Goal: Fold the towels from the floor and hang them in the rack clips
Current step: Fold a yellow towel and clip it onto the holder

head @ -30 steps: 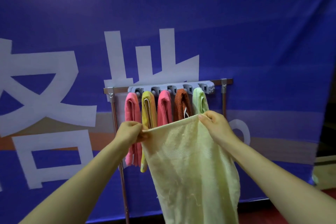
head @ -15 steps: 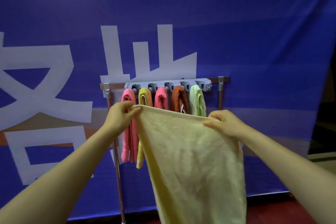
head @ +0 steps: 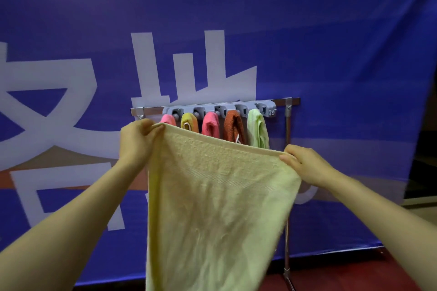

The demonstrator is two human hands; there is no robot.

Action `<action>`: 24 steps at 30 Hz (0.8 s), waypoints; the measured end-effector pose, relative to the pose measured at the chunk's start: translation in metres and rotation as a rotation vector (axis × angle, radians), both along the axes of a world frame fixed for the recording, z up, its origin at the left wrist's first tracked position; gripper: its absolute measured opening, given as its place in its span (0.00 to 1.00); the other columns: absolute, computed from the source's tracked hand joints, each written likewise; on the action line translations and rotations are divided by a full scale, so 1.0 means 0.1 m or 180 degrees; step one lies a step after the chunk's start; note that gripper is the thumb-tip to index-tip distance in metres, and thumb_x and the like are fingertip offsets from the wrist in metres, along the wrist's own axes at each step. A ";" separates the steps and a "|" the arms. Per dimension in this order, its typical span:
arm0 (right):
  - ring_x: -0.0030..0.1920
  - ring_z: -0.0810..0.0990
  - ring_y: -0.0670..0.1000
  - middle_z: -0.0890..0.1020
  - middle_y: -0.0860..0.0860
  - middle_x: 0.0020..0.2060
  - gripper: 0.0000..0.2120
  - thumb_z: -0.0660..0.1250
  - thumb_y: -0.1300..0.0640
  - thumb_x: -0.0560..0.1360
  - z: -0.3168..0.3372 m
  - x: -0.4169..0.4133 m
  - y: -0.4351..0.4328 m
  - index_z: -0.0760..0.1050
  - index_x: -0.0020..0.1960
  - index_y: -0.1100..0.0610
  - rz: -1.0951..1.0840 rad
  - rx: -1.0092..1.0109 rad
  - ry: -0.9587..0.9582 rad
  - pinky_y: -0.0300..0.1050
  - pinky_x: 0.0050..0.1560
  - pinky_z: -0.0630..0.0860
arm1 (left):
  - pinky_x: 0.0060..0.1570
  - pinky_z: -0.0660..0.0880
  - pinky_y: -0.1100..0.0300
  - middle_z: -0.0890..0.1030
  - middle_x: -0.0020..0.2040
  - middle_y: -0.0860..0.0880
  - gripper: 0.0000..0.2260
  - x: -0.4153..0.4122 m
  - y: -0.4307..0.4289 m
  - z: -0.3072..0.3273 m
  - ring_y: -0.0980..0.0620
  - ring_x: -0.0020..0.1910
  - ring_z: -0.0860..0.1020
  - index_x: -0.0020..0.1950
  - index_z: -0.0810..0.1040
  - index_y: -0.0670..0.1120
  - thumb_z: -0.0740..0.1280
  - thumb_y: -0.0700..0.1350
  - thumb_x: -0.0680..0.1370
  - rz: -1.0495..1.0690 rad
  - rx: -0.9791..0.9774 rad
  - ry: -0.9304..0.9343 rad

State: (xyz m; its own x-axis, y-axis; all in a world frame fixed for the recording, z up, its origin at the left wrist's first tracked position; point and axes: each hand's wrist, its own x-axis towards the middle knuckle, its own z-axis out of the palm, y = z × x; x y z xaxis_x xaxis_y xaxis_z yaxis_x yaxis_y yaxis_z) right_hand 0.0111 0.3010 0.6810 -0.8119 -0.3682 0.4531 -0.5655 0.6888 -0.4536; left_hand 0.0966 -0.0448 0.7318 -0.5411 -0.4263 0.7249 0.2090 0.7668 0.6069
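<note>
A pale yellow towel point(head: 212, 208) hangs spread out in front of me. My left hand point(head: 136, 142) pinches its upper left corner and my right hand point(head: 305, 164) pinches its upper right corner, lower down. Behind it stands the rack point(head: 287, 125) with a grey clip bar point(head: 220, 109). Several folded towels hang from the clips: pink point(head: 168, 119), yellow point(head: 190, 121), pink point(head: 210, 125), orange point(head: 233, 126) and light green point(head: 257, 129). The held towel hides their lower parts.
A large blue banner with white characters point(head: 331, 54) fills the wall behind the rack. The rack's right leg point(head: 286, 255) comes down to a dark red floor point(head: 343, 276). A dark opening point(head: 423, 160) lies at the far right.
Both hands pulled apart, stretching the towel's top edge wide. My left hand rose toward the rack's left end and my right hand sank lower.
</note>
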 end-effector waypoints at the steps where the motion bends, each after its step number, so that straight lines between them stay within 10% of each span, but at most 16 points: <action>1: 0.35 0.71 0.48 0.74 0.47 0.31 0.11 0.61 0.53 0.78 0.00 0.00 -0.01 0.71 0.39 0.57 0.0066 -0.0057 -0.0023 0.42 0.37 0.66 | 0.40 0.73 0.54 0.78 0.35 0.43 0.11 0.00 -0.03 0.00 0.46 0.37 0.75 0.41 0.80 0.39 0.67 0.47 0.76 0.0074 -0.0031 0.0000; 7: 0.33 0.76 0.48 0.79 0.54 0.34 0.09 0.61 0.57 0.78 0.18 -0.01 0.02 0.77 0.44 0.59 0.0170 -0.0010 -0.0279 0.42 0.38 0.72 | 0.39 0.77 0.47 0.80 0.33 0.41 0.10 0.04 -0.24 -0.14 0.41 0.36 0.78 0.38 0.80 0.38 0.67 0.42 0.76 0.0501 -0.0480 -0.0203; 13: 0.36 0.74 0.54 0.77 0.53 0.34 0.09 0.61 0.57 0.78 0.38 -0.02 -0.24 0.77 0.43 0.59 -0.0805 -0.1375 0.1142 0.44 0.31 0.63 | 0.28 0.66 0.59 0.74 0.28 0.45 0.13 0.02 -0.09 -0.09 0.49 0.29 0.70 0.34 0.74 0.39 0.65 0.42 0.77 0.0670 -0.0217 0.0195; 24: 0.44 0.75 0.58 0.78 0.53 0.39 0.11 0.59 0.54 0.78 0.20 -0.13 -0.25 0.76 0.45 0.59 -0.1172 -0.0831 0.0272 0.45 0.41 0.65 | 0.34 0.69 0.57 0.74 0.29 0.47 0.13 -0.14 -0.09 -0.29 0.47 0.30 0.72 0.31 0.72 0.44 0.64 0.46 0.76 0.0401 -0.0027 -0.1411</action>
